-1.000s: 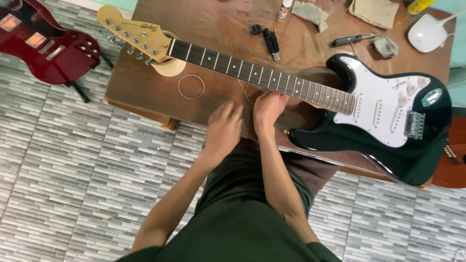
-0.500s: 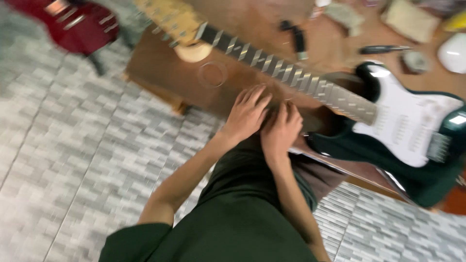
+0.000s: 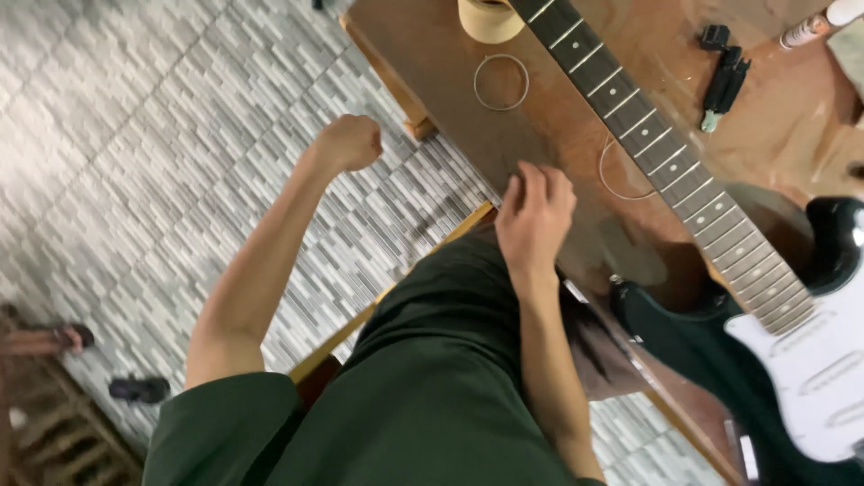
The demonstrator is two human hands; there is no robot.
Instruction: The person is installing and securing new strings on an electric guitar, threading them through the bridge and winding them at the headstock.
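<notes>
right hand [image 3: 533, 219]: fingers curled loosely together, resting on tabletop [image 3: 423, 54] edge near electric guitar [image 3: 720, 297] neck | left hand [image 3: 346, 144]: fist closed, empty, over tiled floor [image 3: 135, 135]

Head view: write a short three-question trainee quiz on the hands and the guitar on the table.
1. True or false: the right hand rests on the wooden table beside the guitar neck.
2. Where is the left hand? A) gripping the neck B) closed in a fist out over the tiled floor C) on the white pickguard
3. Name the round thing under the far end of the neck.

Key
1. True: its fingers lie on the table edge, short of the neck.
2. B.
3. A roll of tape, as far as it shows.
</notes>
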